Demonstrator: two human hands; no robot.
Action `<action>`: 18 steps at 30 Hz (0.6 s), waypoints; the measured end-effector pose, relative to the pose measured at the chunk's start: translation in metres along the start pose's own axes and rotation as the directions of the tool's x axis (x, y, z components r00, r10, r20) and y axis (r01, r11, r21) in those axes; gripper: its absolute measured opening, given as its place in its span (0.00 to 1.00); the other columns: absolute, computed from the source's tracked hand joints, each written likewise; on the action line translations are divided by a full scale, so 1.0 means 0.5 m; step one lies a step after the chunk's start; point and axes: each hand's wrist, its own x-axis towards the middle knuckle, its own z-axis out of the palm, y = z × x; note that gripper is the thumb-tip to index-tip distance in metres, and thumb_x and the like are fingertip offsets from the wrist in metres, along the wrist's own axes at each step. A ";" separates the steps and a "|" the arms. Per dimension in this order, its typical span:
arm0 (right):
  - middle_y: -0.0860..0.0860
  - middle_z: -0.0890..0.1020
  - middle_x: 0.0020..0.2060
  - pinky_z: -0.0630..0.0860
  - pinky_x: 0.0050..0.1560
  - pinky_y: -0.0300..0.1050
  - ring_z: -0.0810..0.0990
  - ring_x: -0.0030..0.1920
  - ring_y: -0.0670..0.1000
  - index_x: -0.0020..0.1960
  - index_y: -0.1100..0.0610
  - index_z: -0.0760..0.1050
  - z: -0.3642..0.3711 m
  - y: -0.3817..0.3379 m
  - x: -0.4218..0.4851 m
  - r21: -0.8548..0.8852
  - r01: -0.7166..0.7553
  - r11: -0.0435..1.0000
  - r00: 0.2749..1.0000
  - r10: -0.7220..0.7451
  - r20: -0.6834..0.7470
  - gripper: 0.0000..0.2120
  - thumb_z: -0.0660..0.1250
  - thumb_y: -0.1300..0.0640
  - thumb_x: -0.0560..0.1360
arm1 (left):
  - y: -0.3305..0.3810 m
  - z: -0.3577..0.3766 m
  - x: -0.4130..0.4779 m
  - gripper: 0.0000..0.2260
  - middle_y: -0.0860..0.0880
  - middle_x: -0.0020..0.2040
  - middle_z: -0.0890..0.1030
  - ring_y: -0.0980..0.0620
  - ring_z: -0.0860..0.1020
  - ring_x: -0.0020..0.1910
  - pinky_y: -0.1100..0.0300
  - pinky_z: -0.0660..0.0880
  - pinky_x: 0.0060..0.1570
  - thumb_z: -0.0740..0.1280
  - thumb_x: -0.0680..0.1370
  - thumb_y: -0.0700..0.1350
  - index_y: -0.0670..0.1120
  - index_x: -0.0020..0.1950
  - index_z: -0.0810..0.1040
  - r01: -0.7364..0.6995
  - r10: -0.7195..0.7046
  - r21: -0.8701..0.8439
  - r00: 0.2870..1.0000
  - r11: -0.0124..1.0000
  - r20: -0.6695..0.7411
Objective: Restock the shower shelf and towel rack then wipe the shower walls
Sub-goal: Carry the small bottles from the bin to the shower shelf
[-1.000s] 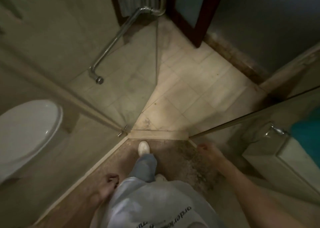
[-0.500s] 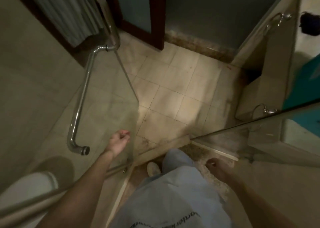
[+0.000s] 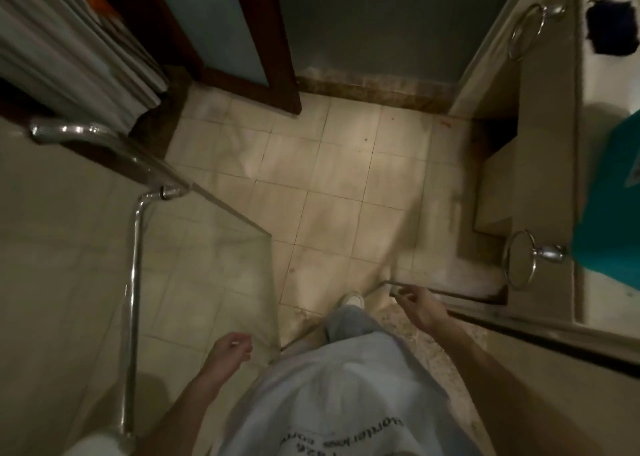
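From the head camera, the person looks down at their own body, in a white shirt. One white shoe steps onto the tile floor.

The left hand is low, next to the free edge of the glass shower door. Its fingers are curled in like a soft fist, and nothing is inside them. It is hard to tell if the knuckles touch the glass. The long shiny door handle is well apart from this hand.

The right hand reaches forward to the end of the glass side wall. Its fingers are loose and spread a little, and they hold nothing. The fingertips are right at the wall's end (touching or just beside, the picture is too blurry to say).

A near towel ring hangs on the counter side at the right, with a teal cloth just beside it on top. A far towel ring hangs farther along the same side.
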 end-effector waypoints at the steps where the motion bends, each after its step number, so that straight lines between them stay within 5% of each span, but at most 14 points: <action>1: 0.55 0.83 0.55 0.78 0.51 0.48 0.82 0.57 0.56 0.62 0.56 0.77 -0.019 -0.031 0.010 0.035 0.030 0.999 1.000 -0.030 -0.007 0.15 0.65 0.49 0.80 | 0.029 -0.002 0.005 0.06 0.43 0.53 0.84 0.48 0.83 0.48 0.58 0.73 0.44 0.66 0.81 0.44 0.44 0.56 0.79 -0.003 0.003 0.010 1.000 1.000 0.006; 4: 0.54 0.83 0.53 0.81 0.56 0.56 0.83 0.55 0.55 0.62 0.55 0.77 -0.081 -0.123 0.035 0.153 0.102 0.983 0.992 -0.088 -0.094 0.14 0.67 0.50 0.79 | 0.114 -0.001 0.023 0.07 0.45 0.52 0.84 0.46 0.83 0.52 0.57 0.74 0.47 0.66 0.81 0.44 0.46 0.57 0.79 -0.042 0.041 0.028 0.999 0.999 0.019; 10: 0.48 0.79 0.51 0.72 0.46 0.31 0.78 0.53 0.47 0.63 0.55 0.77 -0.175 -0.236 0.071 0.347 0.178 0.921 0.954 -0.075 -0.290 0.12 0.64 0.55 0.82 | 0.263 0.009 0.072 0.06 0.44 0.52 0.83 0.46 0.82 0.50 0.59 0.74 0.44 0.65 0.82 0.43 0.45 0.57 0.79 -0.085 0.072 0.146 0.993 0.986 0.093; 14: 0.51 0.80 0.54 0.77 0.58 0.44 0.78 0.54 0.48 0.64 0.57 0.76 -0.197 -0.224 0.093 0.409 0.108 0.906 0.952 0.024 -0.305 0.13 0.64 0.55 0.81 | 0.361 0.002 0.154 0.09 0.42 0.51 0.83 0.45 0.81 0.47 0.60 0.74 0.42 0.65 0.81 0.41 0.40 0.59 0.79 -0.128 0.079 0.312 0.983 0.942 0.163; 18: 0.54 0.81 0.58 0.78 0.55 0.44 0.79 0.57 0.51 0.65 0.57 0.75 -0.201 -0.170 0.135 0.444 -0.038 0.895 0.934 0.190 -0.303 0.16 0.64 0.52 0.81 | 0.558 0.032 0.251 0.08 0.43 0.52 0.83 0.49 0.81 0.45 0.61 0.72 0.38 0.64 0.82 0.43 0.42 0.59 0.79 -0.251 0.158 0.409 0.956 0.878 0.247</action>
